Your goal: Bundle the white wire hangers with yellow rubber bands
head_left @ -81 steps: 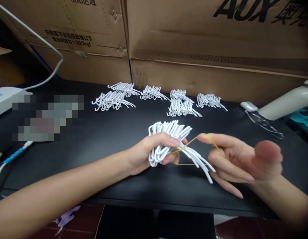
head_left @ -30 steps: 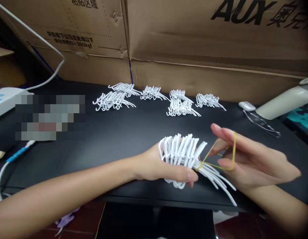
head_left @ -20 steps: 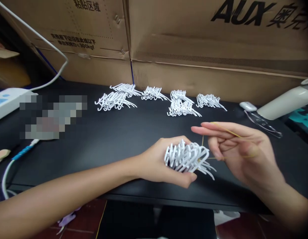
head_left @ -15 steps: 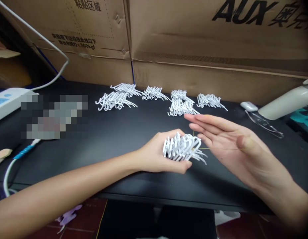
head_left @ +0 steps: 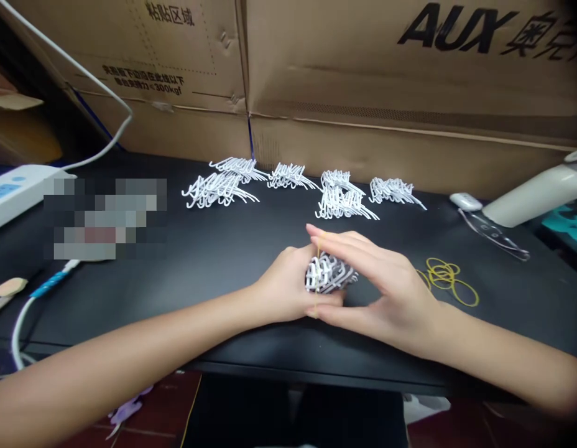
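My left hand (head_left: 283, 284) is wrapped round a bundle of white hooks (head_left: 328, 274) above the front of the black table. My right hand (head_left: 395, 286) reaches over the same bundle from the right, its thumb below and its fingers above. A thin yellow rubber band (head_left: 318, 249) is stretched between the right fingertips and thumb, across the left end of the bundle. Several yellow rubber bands (head_left: 442, 274) lie on the table behind the right wrist.
Several piles of white hooks (head_left: 218, 188) lie along the back of the black table (head_left: 176, 298), before cardboard boxes (head_left: 316, 68). A white bottle (head_left: 531, 196) and clear glasses (head_left: 493, 233) are at the right; a white power strip (head_left: 18, 190) and cable are at the left.
My right hand has moved left from beside the bundle to over it, turning and carrying the stretched band round its left end. The loose rubber bands on the table have come into view.
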`<state>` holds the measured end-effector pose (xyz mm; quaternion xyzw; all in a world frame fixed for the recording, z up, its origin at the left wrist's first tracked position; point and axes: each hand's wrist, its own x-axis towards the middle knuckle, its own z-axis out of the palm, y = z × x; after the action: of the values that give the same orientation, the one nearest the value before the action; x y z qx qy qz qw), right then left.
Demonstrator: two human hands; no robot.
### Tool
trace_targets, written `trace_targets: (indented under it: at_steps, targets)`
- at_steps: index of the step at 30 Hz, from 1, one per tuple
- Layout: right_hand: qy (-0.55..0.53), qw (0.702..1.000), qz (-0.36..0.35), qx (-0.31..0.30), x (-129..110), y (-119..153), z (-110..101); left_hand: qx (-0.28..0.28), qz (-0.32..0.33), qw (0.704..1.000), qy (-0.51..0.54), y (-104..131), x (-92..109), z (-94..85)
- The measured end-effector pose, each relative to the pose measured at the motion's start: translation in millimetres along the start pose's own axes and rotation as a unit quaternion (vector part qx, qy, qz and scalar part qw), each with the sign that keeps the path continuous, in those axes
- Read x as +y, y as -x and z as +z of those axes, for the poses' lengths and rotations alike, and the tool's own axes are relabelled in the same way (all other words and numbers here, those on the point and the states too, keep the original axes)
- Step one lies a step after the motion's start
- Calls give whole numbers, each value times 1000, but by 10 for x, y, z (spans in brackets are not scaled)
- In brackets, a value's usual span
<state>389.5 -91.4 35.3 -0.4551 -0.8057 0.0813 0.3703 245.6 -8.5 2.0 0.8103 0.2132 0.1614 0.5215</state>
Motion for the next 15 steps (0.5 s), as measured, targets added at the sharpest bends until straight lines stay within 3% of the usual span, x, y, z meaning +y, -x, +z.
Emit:
trace_targets:
  at_steps: [7, 15]
  targets:
    - [121, 988, -78, 56, 37, -71, 149, 28, 49, 993, -103, 11, 4, 20]
    - [93, 995, -33, -19, 16, -184, 4, 47, 11, 996, -72, 9, 44, 40]
